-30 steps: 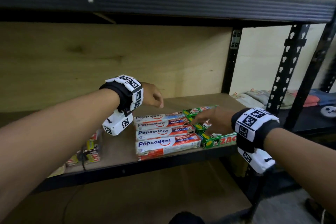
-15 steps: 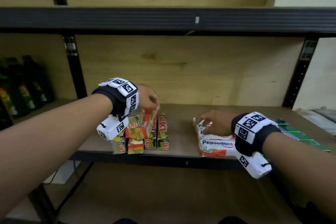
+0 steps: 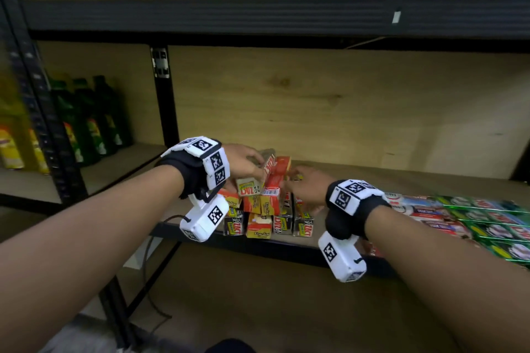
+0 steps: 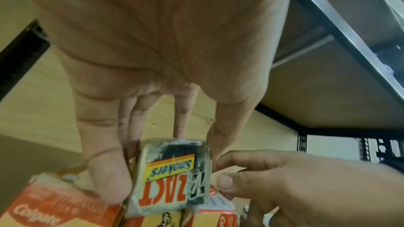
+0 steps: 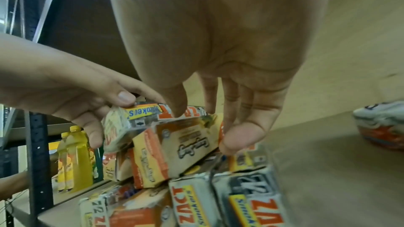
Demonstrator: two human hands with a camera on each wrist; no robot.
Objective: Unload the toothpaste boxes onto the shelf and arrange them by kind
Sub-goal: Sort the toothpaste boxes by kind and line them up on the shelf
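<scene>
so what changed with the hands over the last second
The right hand left the Pepsodent boxes and moved left to the mixed pile, touching an orange box. The left hand took hold of a Zact box. The shelf stayed as it was.

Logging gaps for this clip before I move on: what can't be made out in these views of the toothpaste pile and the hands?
- Head view: what the right hand touches; its fingers sit behind the Colgate box.
- Head view: print on the green boxes, motion-blurred and cut by the right edge.
- Left wrist view: the Zact Smokers box length, seen end-on in the left hand.
- Right wrist view: the pile's bottom boxes, cut off below.
</scene>
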